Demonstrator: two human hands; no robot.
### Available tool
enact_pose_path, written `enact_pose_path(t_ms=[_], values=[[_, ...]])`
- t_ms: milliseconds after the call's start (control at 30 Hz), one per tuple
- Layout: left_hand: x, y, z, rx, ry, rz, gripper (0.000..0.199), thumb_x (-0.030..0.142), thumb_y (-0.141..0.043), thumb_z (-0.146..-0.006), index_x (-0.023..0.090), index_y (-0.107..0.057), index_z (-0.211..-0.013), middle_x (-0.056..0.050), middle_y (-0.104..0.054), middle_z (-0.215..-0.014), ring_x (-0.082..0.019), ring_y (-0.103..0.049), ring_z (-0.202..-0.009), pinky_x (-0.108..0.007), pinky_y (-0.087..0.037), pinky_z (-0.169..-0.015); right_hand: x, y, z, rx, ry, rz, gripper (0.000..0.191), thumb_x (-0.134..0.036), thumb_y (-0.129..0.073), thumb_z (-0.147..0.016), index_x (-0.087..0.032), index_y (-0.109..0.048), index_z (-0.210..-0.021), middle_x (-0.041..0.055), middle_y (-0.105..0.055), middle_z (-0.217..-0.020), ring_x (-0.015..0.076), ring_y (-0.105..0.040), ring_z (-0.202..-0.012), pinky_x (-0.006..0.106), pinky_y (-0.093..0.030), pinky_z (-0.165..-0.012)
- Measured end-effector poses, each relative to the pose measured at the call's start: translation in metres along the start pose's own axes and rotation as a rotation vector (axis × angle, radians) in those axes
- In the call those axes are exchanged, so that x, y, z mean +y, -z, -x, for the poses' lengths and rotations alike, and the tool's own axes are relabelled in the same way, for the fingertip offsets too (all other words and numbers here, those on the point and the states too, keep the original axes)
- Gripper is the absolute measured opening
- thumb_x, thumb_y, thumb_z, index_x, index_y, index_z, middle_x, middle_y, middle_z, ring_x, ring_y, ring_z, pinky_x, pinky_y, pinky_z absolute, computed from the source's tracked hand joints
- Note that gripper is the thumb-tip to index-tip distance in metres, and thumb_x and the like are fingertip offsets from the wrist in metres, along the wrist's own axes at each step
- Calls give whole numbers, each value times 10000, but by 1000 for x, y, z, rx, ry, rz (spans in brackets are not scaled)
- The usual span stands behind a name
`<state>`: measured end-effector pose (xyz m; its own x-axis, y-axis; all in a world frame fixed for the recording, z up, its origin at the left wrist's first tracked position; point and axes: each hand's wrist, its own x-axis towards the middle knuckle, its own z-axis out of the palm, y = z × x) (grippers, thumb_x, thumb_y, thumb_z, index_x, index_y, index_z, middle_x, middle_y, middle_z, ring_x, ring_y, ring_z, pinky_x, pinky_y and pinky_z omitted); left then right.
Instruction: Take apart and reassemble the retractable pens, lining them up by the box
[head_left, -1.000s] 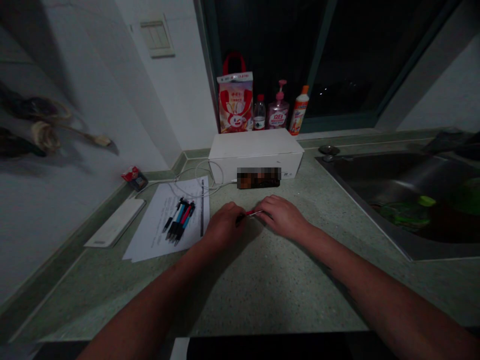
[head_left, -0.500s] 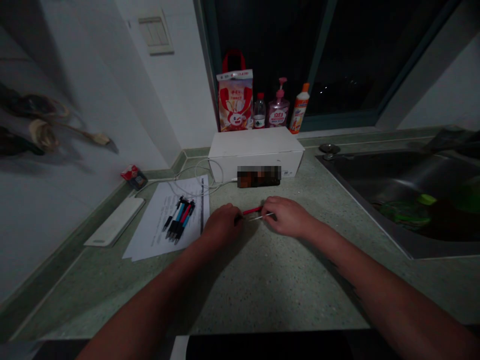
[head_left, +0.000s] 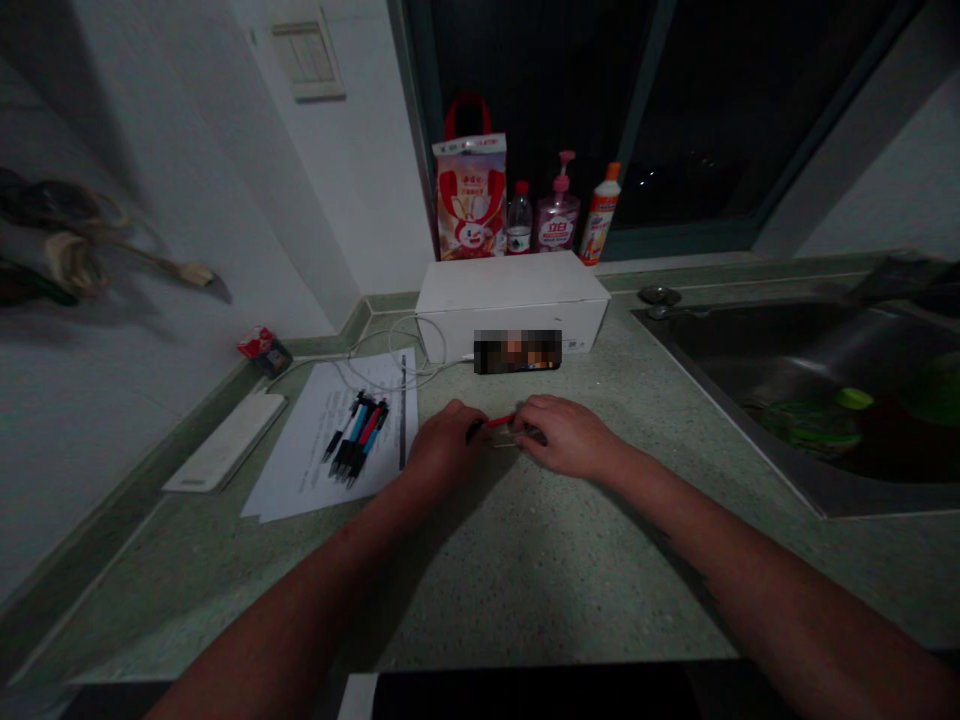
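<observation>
The left hand [head_left: 448, 440] is clamped, thumb and fingers curled, on a red pen barrel [head_left: 500, 421], which juts from its right side and bridges the gap to the right hand [head_left: 564, 433]. A thin pale rod [head_left: 505, 445] lies just on the near side of the barrel, also between the 2 hands. The right hand's fingers are bent at the right ends of both pieces; I cannot tell whether they are clamped on either.

Beyond the hands, a phone [head_left: 517, 358] leans against the near face of a white box [head_left: 514, 285]. Left of the left hand, a bunch of pens [head_left: 356, 438] lies on printed papers [head_left: 307, 445]. On the far side of the box stand 3 bottles [head_left: 556, 220] and a red-handled bag [head_left: 471, 200]. At the right is a metal sink [head_left: 735, 430].
</observation>
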<state>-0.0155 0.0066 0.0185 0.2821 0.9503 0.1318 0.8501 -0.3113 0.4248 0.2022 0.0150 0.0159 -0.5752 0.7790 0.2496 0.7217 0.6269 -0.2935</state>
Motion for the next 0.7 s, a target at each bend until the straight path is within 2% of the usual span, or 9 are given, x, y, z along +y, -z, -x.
enact_pose_path(t_ms=[67,133,200,267,433,567,700], values=[[1,-1,0,38,33,167,268,211,-626,-905,210,-714,-1159,-62,-740,-1038,-212,-706,-901,-324,-536,-798,-3,2,0,43,10,-49,160,-219,-647,-910,-229,-670,-1068,66,-686,-1032,231,-630,-972,354,-475,-819],[2,-3,2,24,49,366,350,194,-659,-880,201,-666,-1230,-49,-767,-997,-204,-725,-880,-316,-553,-800,-7,2,0,54,51,-101,271,-213,-645,-928,-248,-634,-1196,67,-682,-1131,223,-630,-1039,347,-481,-861],[4,-6,3,-17,40,515,352,190,-666,-874,192,-647,-1225,-51,-783,-955,-207,-736,-870,-325,-566,-807,-10,1,0,40,87,-118,273,-215,-639,-946,-256,-627,-1215,61,-686,-1142,212,-636,-1037,336,-483,-859],[6,-8,5,-35,23,581,303,188,-655,-877,191,-652,-1180,-61,-787,-958,-215,-740,-899,-340,-572,-824,-11,-1,0,30,98,-102,197,-225,-629,-963,-249,-652,-1158,54,-698,-1088,206,-644,-994,329,-480,-835],[4,-7,4,24,-19,534,168,238,-596,-914,198,-709,-1031,-63,-777,-1005,-211,-720,-921,-352,-563,-854,-6,-1,-2,79,10,-94,141,-280,-566,-1015,-229,-685,-1071,52,-706,-1007,201,-646,-947,318,-462,-798],[-1,-6,-1,96,-7,422,225,298,-569,-914,182,-738,-1007,-83,-770,-996,-241,-702,-917,-379,-552,-841,-2,1,-5,113,-105,-147,225,-286,-506,-1046,-203,-708,-991,57,-713,-953,188,-651,-901,304,-450,-783],[0,-2,-3,69,4,378,298,344,-511,-910,185,-753,-982,-99,-775,-993,-263,-700,-928,-393,-544,-851,-3,0,-8,101,-173,-217,225,-280,-531,-1039,-185,-727,-985,58,-731,-954,181,-660,-896,294,-446,-778]])
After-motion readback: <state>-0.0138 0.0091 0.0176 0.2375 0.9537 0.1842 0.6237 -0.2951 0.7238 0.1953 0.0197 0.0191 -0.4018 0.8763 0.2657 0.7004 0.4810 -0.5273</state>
